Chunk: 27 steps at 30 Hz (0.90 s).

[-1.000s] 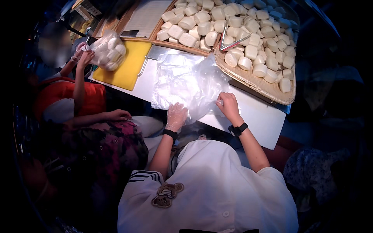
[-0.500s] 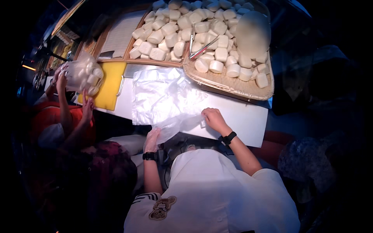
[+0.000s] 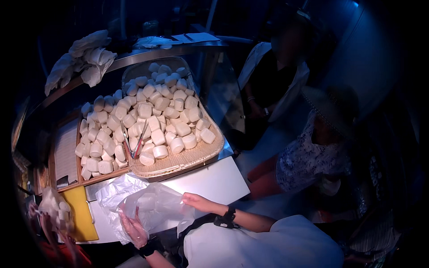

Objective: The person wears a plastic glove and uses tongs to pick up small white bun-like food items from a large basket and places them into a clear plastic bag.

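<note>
Both hands are working a clear bag on the white surface — left hand pinching its near edge, right hand gripping its side. Bag looking empty so far — buns all sitting in the tray, tongs lying untouched.

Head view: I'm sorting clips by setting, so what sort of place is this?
Probably a food stall or bakery counter: woven trays piled with white buns, tongs among them, both hands on a clear plastic bag, people waiting beside the counter.
</note>
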Motion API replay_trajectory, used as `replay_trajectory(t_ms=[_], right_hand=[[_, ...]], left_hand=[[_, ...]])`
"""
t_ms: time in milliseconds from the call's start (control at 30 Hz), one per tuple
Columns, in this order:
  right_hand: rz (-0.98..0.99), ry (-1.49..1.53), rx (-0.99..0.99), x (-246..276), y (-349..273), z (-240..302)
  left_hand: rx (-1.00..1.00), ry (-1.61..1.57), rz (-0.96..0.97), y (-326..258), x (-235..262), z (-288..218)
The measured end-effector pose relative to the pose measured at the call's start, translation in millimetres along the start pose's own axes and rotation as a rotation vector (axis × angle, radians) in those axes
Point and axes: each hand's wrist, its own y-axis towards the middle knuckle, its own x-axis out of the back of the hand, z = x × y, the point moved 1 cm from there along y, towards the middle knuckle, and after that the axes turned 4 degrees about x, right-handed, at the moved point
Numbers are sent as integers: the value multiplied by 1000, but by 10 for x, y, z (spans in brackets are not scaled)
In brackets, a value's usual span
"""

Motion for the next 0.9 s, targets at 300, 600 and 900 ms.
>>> replay_trajectory(t_ms=[300,600,900], right_hand=[[-211,930,-146,94,-167,765],[-9,697,68,-304,68,835],[120,419,44,-964,196,848]], left_hand=[[-286,782,479,-549,-912,237],[-175,739,366,-406,-663,502],[-200,803,71,-634,-169,323]])
